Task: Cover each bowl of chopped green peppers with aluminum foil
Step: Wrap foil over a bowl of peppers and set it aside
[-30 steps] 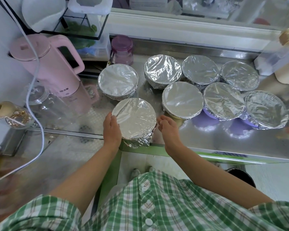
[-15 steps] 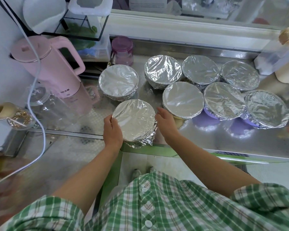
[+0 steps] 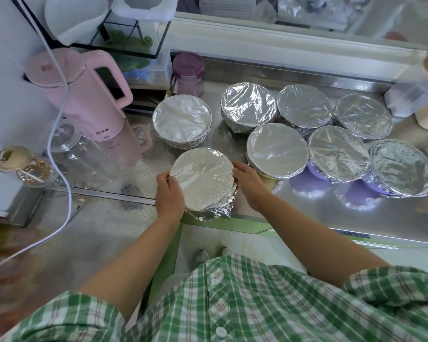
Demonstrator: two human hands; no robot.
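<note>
I read the foil-covered bowl (image 3: 203, 180) gripped between the left hand (image 3: 169, 193) and right hand (image 3: 250, 186) as thin aluminium. It is smooth and softly bright across the top, crumpled and sparkling down the sides. The wrapped bowls (image 3: 277, 149) beyond and to the right of the right hand wear the same skin, some tops finely creased. Two of them show a lilac wall (image 3: 315, 172) under the foil that looks like plastic. The counter (image 3: 307, 218) by the right hand is polished steel, mirror-glossy. Left of the left hand lies an embossed sheet (image 3: 104, 213), dimpled and duller. Beyond the left hand, the pink kettle (image 3: 84, 104) looks like satin plastic, and the jar (image 3: 79, 154) beside it is clear glass. Below the forearms, the checked shirt (image 3: 232, 304) is soft woven cloth.
</note>
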